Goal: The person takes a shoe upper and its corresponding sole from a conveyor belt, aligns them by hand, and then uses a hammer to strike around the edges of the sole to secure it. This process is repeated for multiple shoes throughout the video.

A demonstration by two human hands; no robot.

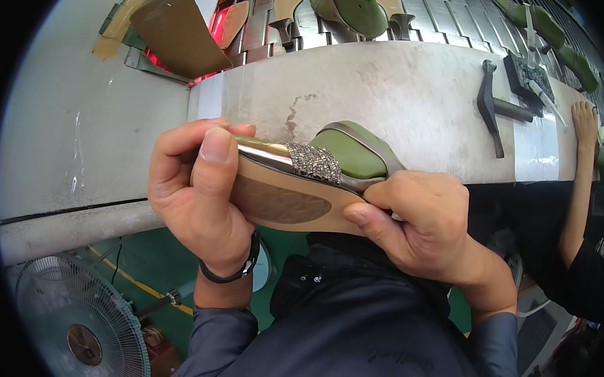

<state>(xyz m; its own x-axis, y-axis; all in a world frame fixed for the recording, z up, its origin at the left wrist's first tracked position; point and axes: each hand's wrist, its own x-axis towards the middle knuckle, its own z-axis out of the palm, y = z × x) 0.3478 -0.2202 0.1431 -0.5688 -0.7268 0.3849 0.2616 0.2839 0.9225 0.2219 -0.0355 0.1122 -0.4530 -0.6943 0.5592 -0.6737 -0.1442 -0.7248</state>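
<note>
Between my hands is a sandal [276,206] with its tan sole tilted toward me, a darker brown patch at the forefoot. It has a shiny gold strap [267,151] and a glittery band [314,164]. A green shoe last [354,149] fills it, with a thin metallic strap across the last. My left hand [197,186] is closed round the toe end, thumb over the gold strap. My right hand [428,223] pinches the sole toward the heel end; its fingers hide that part, so I cannot see the heel.
A hammer [488,109] lies on the pale worktable [257,96], beside a black block [526,81] with white-handled tools. Beyond runs a slatted metal conveyor [436,21] carrying sandals and green lasts [358,11]. Another person's arm [577,190] reaches in at right. A fan [82,333] stands lower left.
</note>
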